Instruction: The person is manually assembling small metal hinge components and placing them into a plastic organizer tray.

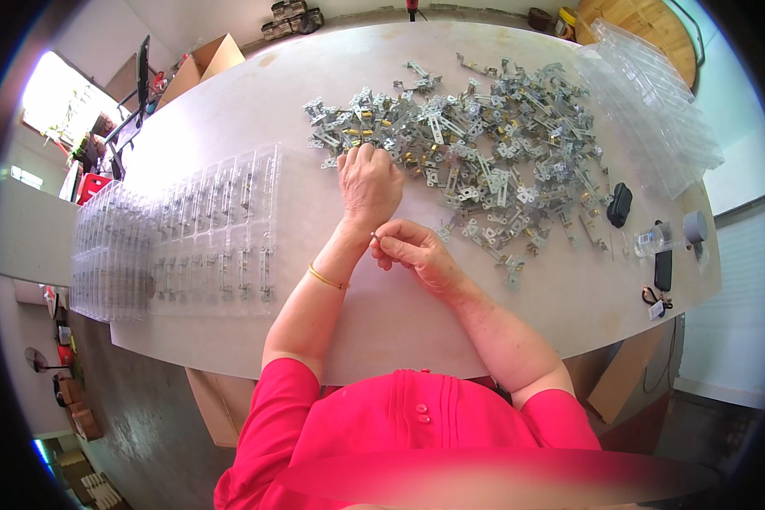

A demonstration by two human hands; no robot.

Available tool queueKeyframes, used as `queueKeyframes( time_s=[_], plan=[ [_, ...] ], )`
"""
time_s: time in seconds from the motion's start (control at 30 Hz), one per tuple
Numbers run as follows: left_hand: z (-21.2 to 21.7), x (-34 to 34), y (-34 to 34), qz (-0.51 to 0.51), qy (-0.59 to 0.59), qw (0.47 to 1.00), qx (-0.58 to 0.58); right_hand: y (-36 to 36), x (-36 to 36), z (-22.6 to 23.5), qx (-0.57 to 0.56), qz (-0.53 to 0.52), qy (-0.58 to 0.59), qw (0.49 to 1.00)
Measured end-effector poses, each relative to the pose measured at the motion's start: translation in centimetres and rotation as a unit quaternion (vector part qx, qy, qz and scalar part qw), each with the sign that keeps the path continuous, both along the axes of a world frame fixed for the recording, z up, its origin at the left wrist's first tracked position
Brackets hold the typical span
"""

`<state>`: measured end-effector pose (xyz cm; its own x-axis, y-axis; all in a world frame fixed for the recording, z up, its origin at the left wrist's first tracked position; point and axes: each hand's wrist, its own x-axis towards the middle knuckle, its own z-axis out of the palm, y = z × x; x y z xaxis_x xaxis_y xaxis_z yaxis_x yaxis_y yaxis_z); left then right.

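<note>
My left hand (370,181) reaches to the near edge of a heap of small metal brackets (493,136), silvery with brass-coloured bits. Its fingers curl down and inward, and whatever they hold is hidden beneath the hand. Just below that wrist, my right hand (415,252) is closed in a pinch. A tiny metal part (375,235) pokes out between its thumb and forefinger; most of it is covered. A thin yellow bangle (327,279) circles my left forearm.
Clear plastic trays (110,255) holding rows of metal pieces are stacked at the left, beside one more filled tray (217,229). More clear trays (650,106) lie at the far right. A black case (620,205) and a tape roll (694,227) sit near the right edge.
</note>
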<state>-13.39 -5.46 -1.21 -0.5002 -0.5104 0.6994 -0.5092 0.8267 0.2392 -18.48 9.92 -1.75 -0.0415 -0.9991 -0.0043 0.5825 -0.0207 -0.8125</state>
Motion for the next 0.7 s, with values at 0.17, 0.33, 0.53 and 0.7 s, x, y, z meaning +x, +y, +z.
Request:
queueKeyframes(
  time_s=[0.17, 0.33, 0.53, 0.7],
  plan=[
    [0.0, 0.3, 0.3, 0.001, -0.012, 1.0, 0.005, 0.0, -0.1, 0.1, -0.002, 0.01, 0.008, 1.0],
    [0.6, 0.9, 0.6, -0.011, 0.026, 0.999, 0.014, 0.0, 0.0, 0.3, 0.002, 0.009, 0.007, 1.0],
    [2.5, 2.9, 1.2, -0.046, 0.11, 0.988, 0.098, 0.1, 0.0, 0.0, -0.011, 0.005, 0.0, 1.0],
    [4.5, 7.5, 2.2, -0.186, 0.181, 0.776, 0.575, 0.1, 0.1, -0.1, -0.024, -0.026, 0.004, 0.999]
  ],
)
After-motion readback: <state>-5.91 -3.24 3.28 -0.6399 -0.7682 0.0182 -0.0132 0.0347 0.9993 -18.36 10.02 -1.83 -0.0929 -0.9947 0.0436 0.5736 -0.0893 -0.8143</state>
